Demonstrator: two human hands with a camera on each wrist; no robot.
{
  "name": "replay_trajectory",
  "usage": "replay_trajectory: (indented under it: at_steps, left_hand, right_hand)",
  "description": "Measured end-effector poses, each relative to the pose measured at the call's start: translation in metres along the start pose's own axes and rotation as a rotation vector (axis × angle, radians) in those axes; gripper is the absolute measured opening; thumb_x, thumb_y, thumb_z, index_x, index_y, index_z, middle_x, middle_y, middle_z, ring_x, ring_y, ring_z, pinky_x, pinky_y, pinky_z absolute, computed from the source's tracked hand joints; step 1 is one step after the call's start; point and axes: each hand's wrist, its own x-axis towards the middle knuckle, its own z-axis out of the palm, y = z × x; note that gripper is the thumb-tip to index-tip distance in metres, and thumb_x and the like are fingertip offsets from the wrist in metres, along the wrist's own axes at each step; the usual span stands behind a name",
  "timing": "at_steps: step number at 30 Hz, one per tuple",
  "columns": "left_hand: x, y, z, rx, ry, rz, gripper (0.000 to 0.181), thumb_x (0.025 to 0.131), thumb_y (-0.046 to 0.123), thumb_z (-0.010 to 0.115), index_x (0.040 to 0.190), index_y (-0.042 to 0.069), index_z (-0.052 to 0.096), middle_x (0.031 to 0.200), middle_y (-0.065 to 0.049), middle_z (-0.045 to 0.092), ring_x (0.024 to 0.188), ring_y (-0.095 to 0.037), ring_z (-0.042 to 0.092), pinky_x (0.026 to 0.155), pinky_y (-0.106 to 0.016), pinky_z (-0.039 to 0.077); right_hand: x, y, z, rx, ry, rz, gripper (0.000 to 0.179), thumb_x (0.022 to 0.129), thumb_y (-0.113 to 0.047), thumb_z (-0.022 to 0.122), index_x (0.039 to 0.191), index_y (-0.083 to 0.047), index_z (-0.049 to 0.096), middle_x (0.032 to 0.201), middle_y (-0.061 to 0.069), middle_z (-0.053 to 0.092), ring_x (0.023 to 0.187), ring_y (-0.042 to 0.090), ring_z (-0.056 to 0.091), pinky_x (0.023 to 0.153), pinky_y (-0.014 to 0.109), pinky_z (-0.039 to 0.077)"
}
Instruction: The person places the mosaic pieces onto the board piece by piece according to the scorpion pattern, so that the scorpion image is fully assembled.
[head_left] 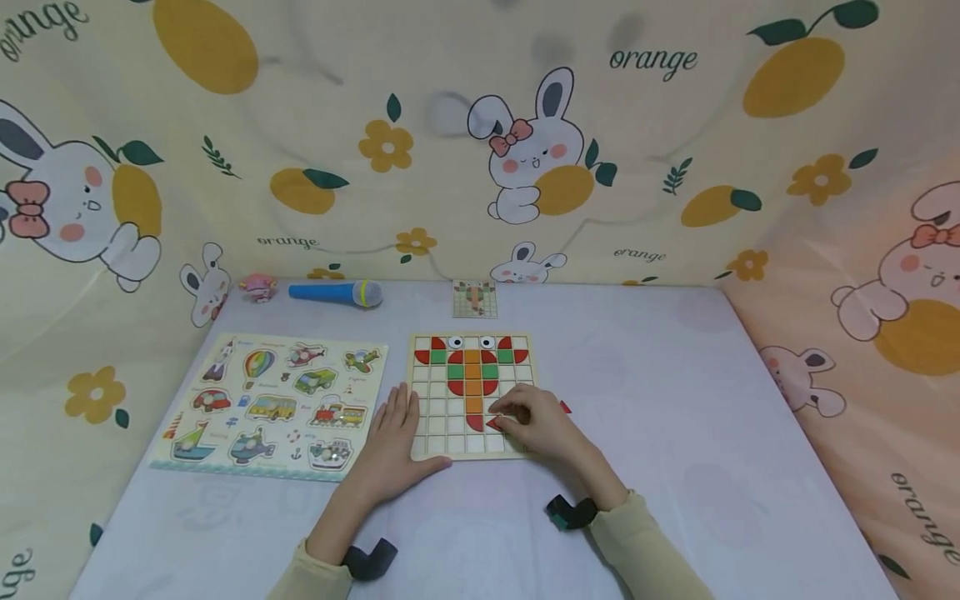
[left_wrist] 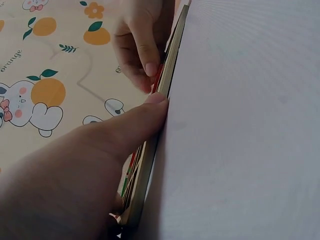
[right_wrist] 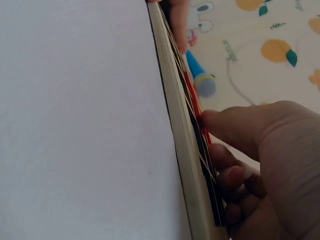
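Note:
A square wooden grid board (head_left: pixel 438 442) lies on the table with red, green and orange tiles and two eye tiles set in its cells. My left hand (head_left: pixel 393 433) rests spread along its left side, thumb reaching along the near edge; in the left wrist view the thumb (left_wrist: pixel 145 112) touches that edge. Over the lower right of the grid, my right hand (head_left: pixel 528 421) has curled fingers and pinches a red tile (head_left: pixel 492 423) beside another red tile (head_left: pixel 475 422). The right wrist view shows the thumb (right_wrist: pixel 225 120) against red at board level.
A vehicle puzzle board (head_left: pixel 281 400) lies left. Behind are a blue toy microphone (head_left: pixel 330 294), a small pink figurine (head_left: pixel 258 287) and a pattern card (head_left: pixel 475 299). Another red piece (head_left: pixel 566 407) shows just right of the right hand. A printed cloth (head_left: pixel 435 192) hangs behind the table.

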Motion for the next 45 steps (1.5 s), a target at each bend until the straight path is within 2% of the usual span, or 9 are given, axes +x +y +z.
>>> replay_trajectory:
  at_steps: [3, 9, 15, 19, 24, 28, 34, 39, 45]
  left_hand:
    - [0.0, 0.0, 0.001, -0.004, 0.0, -0.002, 0.121, 0.085, 0.065, 0.079, 0.166, -0.005, 0.023, 0.177, -0.022, 0.007, 0.165, -0.037, -0.002, 0.132, -0.056, 0.006]
    - [0.001, 0.0, 0.002, 0.013, -0.011, 0.002, 0.121, 0.085, 0.067, 0.078, 0.166, -0.005, 0.022, 0.177, -0.021, 0.006, 0.165, -0.036, -0.003, 0.132, -0.056, 0.006]
    - [0.001, 0.002, 0.0, 0.025, -0.013, 0.008, 0.121, 0.085, 0.067, 0.077, 0.166, -0.005, 0.023, 0.176, -0.023, 0.006, 0.165, -0.038, -0.002, 0.132, -0.057, 0.006]
    - [0.001, 0.001, 0.0, 0.027, -0.027, 0.009, 0.121, 0.086, 0.066, 0.077, 0.166, -0.006, 0.021, 0.177, -0.022, 0.003, 0.165, -0.038, -0.004, 0.132, -0.056, 0.006]
    - [0.001, -0.002, 0.002, 0.03, -0.037, 0.008, 0.121, 0.088, 0.067, 0.075, 0.166, -0.005, 0.018, 0.177, -0.021, 0.0, 0.165, -0.036, -0.006, 0.132, -0.055, 0.005]
    - [0.001, -0.003, 0.003, 0.034, -0.034, 0.008, 0.121, 0.087, 0.067, 0.075, 0.166, -0.005, 0.019, 0.177, -0.021, 0.001, 0.165, -0.036, -0.005, 0.132, -0.055, 0.006]
    - [0.0, -0.001, 0.001, 0.029, -0.023, 0.01, 0.121, 0.087, 0.067, 0.076, 0.166, -0.006, 0.02, 0.177, -0.021, 0.002, 0.165, -0.036, -0.004, 0.132, -0.055, 0.006]
    - [-0.001, -0.001, 0.0, 0.024, -0.021, 0.01, 0.121, 0.087, 0.067, 0.076, 0.165, -0.007, 0.02, 0.176, -0.021, 0.002, 0.165, -0.037, -0.004, 0.132, -0.055, 0.006]
    - [-0.001, -0.001, 0.0, 0.024, -0.02, 0.013, 0.12, 0.087, 0.065, 0.077, 0.165, -0.007, 0.021, 0.176, -0.023, 0.002, 0.165, -0.038, -0.003, 0.132, -0.056, 0.007]
  right_hand:
    - [-0.002, 0.002, -0.001, -0.017, 0.007, -0.011, 0.011, 0.094, -0.019, 0.083, 0.104, -0.021, 0.08, 0.097, -0.01, 0.066, 0.078, 0.01, 0.053, 0.067, 0.024, 0.046]
    - [-0.005, 0.005, -0.002, -0.004, -0.012, -0.026, 0.01, 0.095, -0.024, 0.083, 0.105, -0.023, 0.083, 0.103, -0.012, 0.067, 0.083, 0.01, 0.056, 0.071, 0.023, 0.048]
    - [-0.008, 0.007, -0.003, 0.009, -0.038, -0.059, 0.018, 0.091, -0.024, 0.086, 0.11, -0.023, 0.084, 0.11, -0.01, 0.066, 0.09, 0.012, 0.057, 0.073, 0.025, 0.049]
    - [-0.008, 0.007, -0.004, -0.008, -0.042, -0.052, 0.026, 0.089, -0.026, 0.088, 0.114, -0.023, 0.082, 0.11, -0.011, 0.065, 0.09, 0.012, 0.055, 0.072, 0.025, 0.048]
    - [-0.007, 0.008, -0.003, -0.031, -0.034, -0.045, 0.025, 0.088, -0.026, 0.089, 0.111, -0.021, 0.081, 0.111, -0.011, 0.066, 0.092, 0.011, 0.056, 0.074, 0.025, 0.05]
    - [-0.009, 0.008, -0.002, -0.037, -0.036, -0.066, 0.025, 0.089, -0.025, 0.088, 0.113, -0.018, 0.084, 0.111, -0.01, 0.066, 0.095, 0.011, 0.057, 0.076, 0.025, 0.051]
    - [-0.008, 0.01, -0.002, -0.053, -0.057, -0.11, 0.027, 0.093, -0.024, 0.085, 0.119, -0.019, 0.084, 0.11, -0.01, 0.064, 0.092, 0.01, 0.054, 0.074, 0.024, 0.049]
    - [-0.006, 0.013, -0.003, -0.044, -0.049, -0.175, 0.018, 0.097, -0.02, 0.08, 0.114, -0.02, 0.085, 0.11, -0.008, 0.066, 0.094, 0.009, 0.058, 0.078, 0.026, 0.052]
    - [-0.003, 0.009, -0.004, -0.062, -0.056, -0.176, 0.017, 0.099, -0.014, 0.075, 0.111, -0.022, 0.084, 0.108, -0.008, 0.065, 0.092, 0.009, 0.058, 0.078, 0.026, 0.053]
